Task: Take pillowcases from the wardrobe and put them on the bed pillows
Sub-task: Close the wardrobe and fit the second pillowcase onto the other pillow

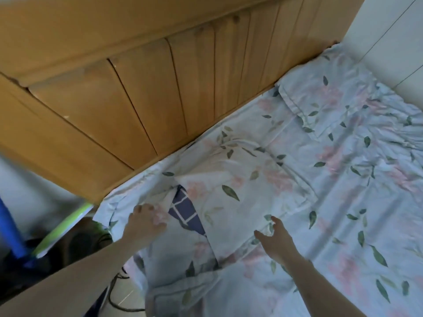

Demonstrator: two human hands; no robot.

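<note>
Your left hand (pixel 146 219) sits at the near corner of the bed, fingers curled down onto the open edge of a floral pillowcase (pixel 240 193), pinching or pressing it; which of the two I can't tell. That hold likely keeps the mouth of the case from sliding while the rest gets worked. Your right hand (pixel 278 239) hovers over the case's lower right edge w/ fingers spread wide and nothing in it, prob. ready to smooth or tug the cloth flat.

Between the two hands a wedge of dark blue pillow (pixel 186 208) w/ white grid lines shows through the gap in the case — so the pillow is mostly inside but the opening isn't closed over it yet.

Further out, up and to the right, a second pillow (pixel 325 97) in the same floral print lies flat against the wooden headboard (pixel 160 88), already covered by the look of it. The sheet (pixel 366 213) matches too, so edges are hard to pick out. Left of the bed — a blue pole (pixel 10 227) and blurred clutter on the floor.
</note>
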